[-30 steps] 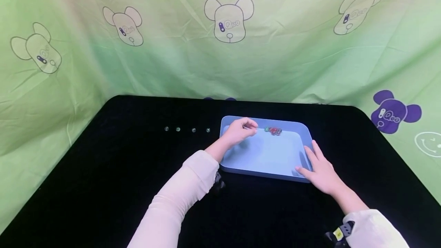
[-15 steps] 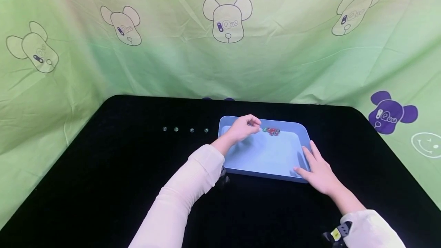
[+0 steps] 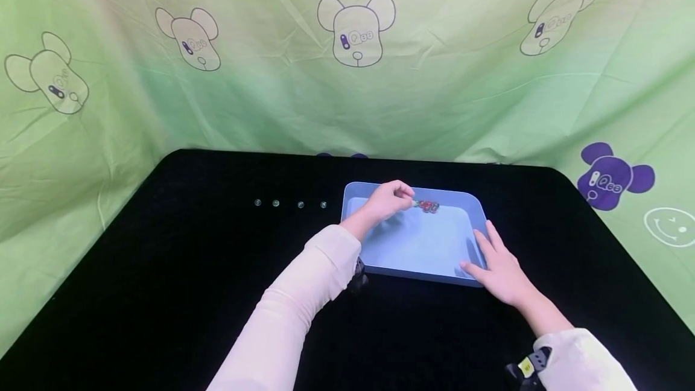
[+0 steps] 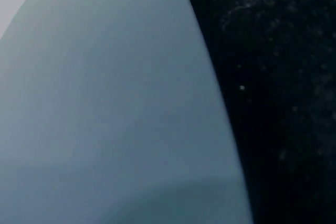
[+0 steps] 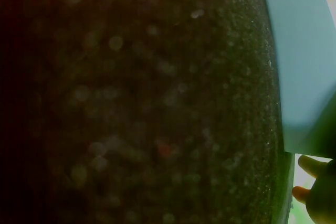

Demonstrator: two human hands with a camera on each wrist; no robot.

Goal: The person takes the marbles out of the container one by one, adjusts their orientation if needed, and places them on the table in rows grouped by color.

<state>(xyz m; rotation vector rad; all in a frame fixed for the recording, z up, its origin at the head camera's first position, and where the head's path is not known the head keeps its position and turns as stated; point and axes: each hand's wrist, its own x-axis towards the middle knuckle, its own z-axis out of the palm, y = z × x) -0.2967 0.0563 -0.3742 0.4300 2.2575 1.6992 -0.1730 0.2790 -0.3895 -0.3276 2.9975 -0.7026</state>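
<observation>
A light blue tray (image 3: 418,240) sits on the black table, between my two hands in the head view. Inside, along its far side, lies a cluster of small shiny red pieces (image 3: 428,206) with a green piece (image 3: 416,203) at its left end. My left hand (image 3: 387,201) reaches over the tray with bent fingers, its fingertips right at the green piece; I cannot tell whether they pinch it. My right hand (image 3: 504,270) rests on the tray's right rim, fingers spread. The left wrist view shows only the tray's wall (image 4: 131,87); in the right wrist view, fingertips (image 5: 310,165) appear below the tray's corner.
Left of the tray, several small clear round pieces, such as this one (image 3: 276,203), lie spaced in a row on the black tabletop (image 3: 190,270). A green curtain (image 3: 260,107) printed with bear heads hangs behind the table and along both sides.
My left hand has moved right inside the tray, from short of the cluster to the green piece at its left end. The right hand stays on the rim; the view shifts slightly.
</observation>
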